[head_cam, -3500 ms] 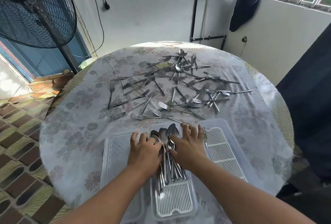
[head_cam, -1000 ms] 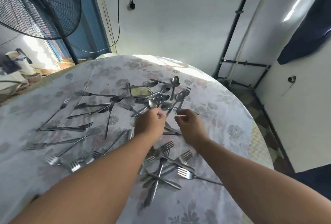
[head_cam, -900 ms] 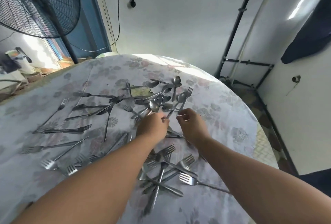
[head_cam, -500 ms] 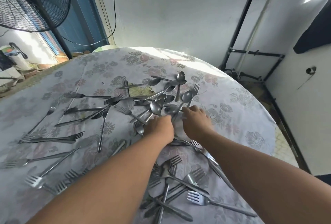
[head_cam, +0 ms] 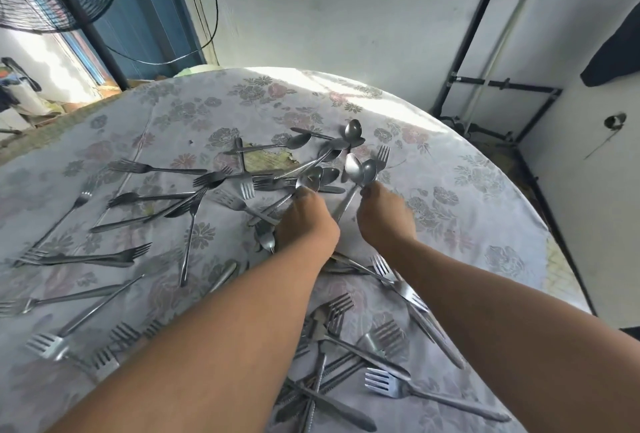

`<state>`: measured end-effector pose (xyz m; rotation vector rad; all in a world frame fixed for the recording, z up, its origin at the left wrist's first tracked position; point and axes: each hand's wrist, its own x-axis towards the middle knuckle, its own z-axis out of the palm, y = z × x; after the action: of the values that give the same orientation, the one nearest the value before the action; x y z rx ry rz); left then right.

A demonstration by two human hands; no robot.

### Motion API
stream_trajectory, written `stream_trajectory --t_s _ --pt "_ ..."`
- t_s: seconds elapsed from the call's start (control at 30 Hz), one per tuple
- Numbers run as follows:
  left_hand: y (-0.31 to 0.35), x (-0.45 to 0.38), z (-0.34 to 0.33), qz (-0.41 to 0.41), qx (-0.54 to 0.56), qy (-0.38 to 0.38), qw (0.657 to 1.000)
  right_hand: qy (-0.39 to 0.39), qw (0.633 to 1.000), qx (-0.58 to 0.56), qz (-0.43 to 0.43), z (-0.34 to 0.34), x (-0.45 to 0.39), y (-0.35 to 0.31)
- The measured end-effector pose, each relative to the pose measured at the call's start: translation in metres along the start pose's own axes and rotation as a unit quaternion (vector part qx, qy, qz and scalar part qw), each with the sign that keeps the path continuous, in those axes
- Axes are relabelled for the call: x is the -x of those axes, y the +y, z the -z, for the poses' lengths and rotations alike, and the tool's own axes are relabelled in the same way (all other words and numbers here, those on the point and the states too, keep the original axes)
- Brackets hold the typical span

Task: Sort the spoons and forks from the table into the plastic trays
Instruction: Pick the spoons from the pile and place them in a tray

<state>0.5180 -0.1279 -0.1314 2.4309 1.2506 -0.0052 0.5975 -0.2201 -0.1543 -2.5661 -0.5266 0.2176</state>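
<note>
Honestly, my right hand (head_cam: 382, 216) has two spoons (head_cam: 362, 171) pinched by the handles, left hand (head_cam: 304, 221) curled round another spoon (head_cam: 310, 177). Rest of the cutlery's scattered on the table (head_cam: 485, 190), trays out of view. Loose bunch could slip or snag a fork (head_cam: 382, 155).

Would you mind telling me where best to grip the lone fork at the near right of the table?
Grip the fork by its handle, coming from the right: the long handle lies flat on bare cloth, pointing right, while its prongs sit near crossed cutlery.
</note>
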Motion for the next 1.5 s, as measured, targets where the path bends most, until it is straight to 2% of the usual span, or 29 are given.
stream_trajectory --t_s 0.1,0.17,0.33,0.47,0.57,0.67,0.83,0.93,1.07,1.13,1.23,1.3,1.37,1.5 --pt "-0.001 -0.010 0.001 0.091 0.101 -0.039 0.990 -0.067 0.987 -0.124 -0.083 -0.008 -0.007 -0.007" --pt "-0.003 -0.015 0.000 0.118 0.142 -0.062 0.981 -0.092 0.985 -0.113 -0.096 -0.016 -0.008 -0.010" --pt "-0.010 -0.023 -0.002 0.131 0.206 -0.094 0.965 -0.057 0.990 -0.077 -0.101 -0.024 -0.016 -0.015" --pt "-0.016 -0.032 0.003 0.096 0.124 -0.051 0.986 -0.057 0.991 -0.049 -0.109 -0.025 -0.014 -0.021" --pt "-0.021 -0.037 0.012 0.038 0.085 -0.014 0.996 -0.069 0.990 -0.060 -0.106 -0.024 -0.011 -0.025" --pt "-0.030 -0.043 0.016 -0.012 0.062 -0.009 0.998 -0.087 0.990 -0.049 -0.101 -0.022 -0.008 -0.027" --pt "-0.046 -0.049 0.006 -0.015 -0.016 -0.018 1.000 -0.086 0.995 -0.007 -0.057 -0.026 0.000 -0.029" --pt "-0.048 -0.056 0.004 0.000 -0.010 -0.004 1.000 -0.099 0.993 -0.048 -0.041 -0.025 0.002 -0.031" --pt "-0.046 -0.060 0.004 -0.007 -0.003 -0.048 0.999 -0.121 0.982 -0.129 -0.065 -0.026 0.002 -0.032" --pt "-0.046 -0.062 0.003 -0.045 -0.011 -0.048 0.998 -0.138 0.972 -0.163 -0.095 -0.027 0.002 -0.033" --pt "-0.047 -0.059 0.006 -0.147 -0.032 -0.023 0.988 -0.156 0.955 -0.219 -0.128 -0.027 0.001 -0.032" --pt "-0.046 -0.056 0.010 -0.177 -0.034 -0.013 0.983 -0.157 0.950 -0.233 -0.138 -0.027 0.001 -0.031" --pt "-0.043 -0.057 0.012 -0.169 -0.021 -0.001 0.985 -0.155 0.953 -0.221 -0.139 -0.028 0.001 -0.030" --pt "-0.038 -0.061 0.015 -0.093 -0.038 0.001 0.995 -0.153 0.957 -0.210 -0.132 -0.028 0.004 -0.035"
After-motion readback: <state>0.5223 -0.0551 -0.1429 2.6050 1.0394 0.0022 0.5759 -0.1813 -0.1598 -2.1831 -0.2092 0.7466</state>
